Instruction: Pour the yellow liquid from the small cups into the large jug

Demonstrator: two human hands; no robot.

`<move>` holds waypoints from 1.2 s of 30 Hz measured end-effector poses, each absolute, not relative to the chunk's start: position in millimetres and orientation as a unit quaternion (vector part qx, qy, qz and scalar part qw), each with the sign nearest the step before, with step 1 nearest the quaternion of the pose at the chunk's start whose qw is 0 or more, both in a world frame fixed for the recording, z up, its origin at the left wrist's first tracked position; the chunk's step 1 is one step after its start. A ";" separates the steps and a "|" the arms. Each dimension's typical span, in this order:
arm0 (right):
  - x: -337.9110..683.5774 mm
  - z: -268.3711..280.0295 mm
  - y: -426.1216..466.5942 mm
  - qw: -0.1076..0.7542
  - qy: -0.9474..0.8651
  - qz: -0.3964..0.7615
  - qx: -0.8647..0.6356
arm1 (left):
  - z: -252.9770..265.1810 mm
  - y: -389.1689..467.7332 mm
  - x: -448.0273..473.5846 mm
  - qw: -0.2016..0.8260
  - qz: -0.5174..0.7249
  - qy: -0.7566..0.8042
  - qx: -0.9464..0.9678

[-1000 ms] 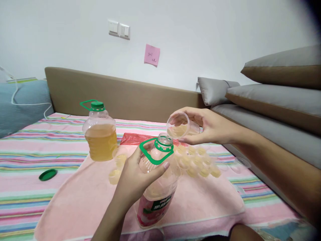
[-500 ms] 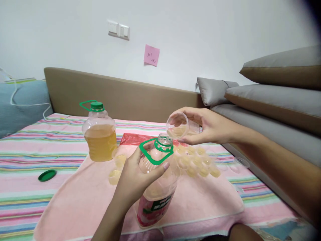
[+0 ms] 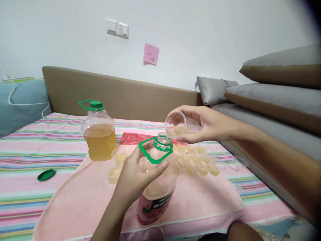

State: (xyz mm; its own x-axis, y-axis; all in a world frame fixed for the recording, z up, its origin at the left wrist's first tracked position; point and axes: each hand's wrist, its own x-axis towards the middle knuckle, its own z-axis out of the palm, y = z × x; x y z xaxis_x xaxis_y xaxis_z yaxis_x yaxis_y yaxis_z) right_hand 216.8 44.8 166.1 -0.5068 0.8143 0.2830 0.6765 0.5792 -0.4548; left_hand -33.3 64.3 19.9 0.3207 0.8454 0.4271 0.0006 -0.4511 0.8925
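My left hand (image 3: 139, 174) is wrapped round the upper part of a clear plastic bottle (image 3: 160, 187) with a pink label and a green carrying ring. The bottle stands uncapped on a pink cloth. In my right hand (image 3: 204, 124) is a clear plastic cup (image 3: 177, 125), tipped on its side, its rim right at the bottle's mouth. A little pale liquid shows low in the cup. Behind the bottle, to the right, several clear cups (image 3: 197, 160) of yellowish liquid stand close together, with a couple more cups (image 3: 115, 174) left of my left hand.
A capped bottle (image 3: 100, 140) of amber liquid stands at the back left. A green lid (image 3: 46, 174) lies on the striped sheet (image 3: 17, 187). Red plastic film (image 3: 132, 138) lies behind the cups. Grey cushions (image 3: 281, 100) are stacked on the right, and a brown headboard (image 3: 120, 92) runs along the wall.
Hands, bottle and cup keep nearly the same pose. The whole view has shifted slightly, and the cup is still tilted at the bottle's mouth.
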 end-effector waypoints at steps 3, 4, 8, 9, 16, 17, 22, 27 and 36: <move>217.1 167.1 44.8 0.235 -0.856 0.141 -0.439 | 19.8 64.4 -33.3 0.426 0.495 0.308 0.692; 217.2 167.6 44.8 0.233 -0.856 0.138 -0.440 | 20.0 64.3 -33.5 0.426 0.495 0.308 0.692; 216.8 170.1 44.3 0.222 -0.861 0.122 -0.441 | 20.6 63.7 -33.8 0.423 0.495 0.303 0.695; 216.5 170.7 44.2 0.220 -0.862 0.119 -0.442 | 20.7 63.6 -33.8 0.423 0.496 0.303 0.695; 214.7 174.9 44.1 0.206 -0.863 0.103 -0.449 | 20.6 64.1 -33.0 0.418 0.501 0.300 0.696; 214.5 175.5 44.1 0.203 -0.864 0.101 -0.449 | 20.7 64.1 -32.9 0.419 0.500 0.301 0.696; 212.6 178.5 43.9 0.193 -0.863 0.096 -0.456 | 21.1 63.6 -33.1 0.422 0.496 0.308 0.694; 208.8 181.3 43.4 0.184 -0.864 0.107 -0.456 | 20.8 64.0 -33.4 0.420 0.494 0.309 0.696; 206.1 186.2 44.6 0.171 -0.872 0.102 -0.447 | 19.7 63.7 -33.5 0.434 0.491 0.305 0.691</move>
State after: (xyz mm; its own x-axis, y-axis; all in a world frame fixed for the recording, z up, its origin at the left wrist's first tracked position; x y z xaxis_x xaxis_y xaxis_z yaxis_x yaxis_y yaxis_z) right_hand 206.1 44.6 186.2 -0.5413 0.8147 0.2078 0.7452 0.5793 -0.3303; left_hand -33.5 63.7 19.7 0.3308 0.8483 0.4136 -0.0054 -0.4366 0.8997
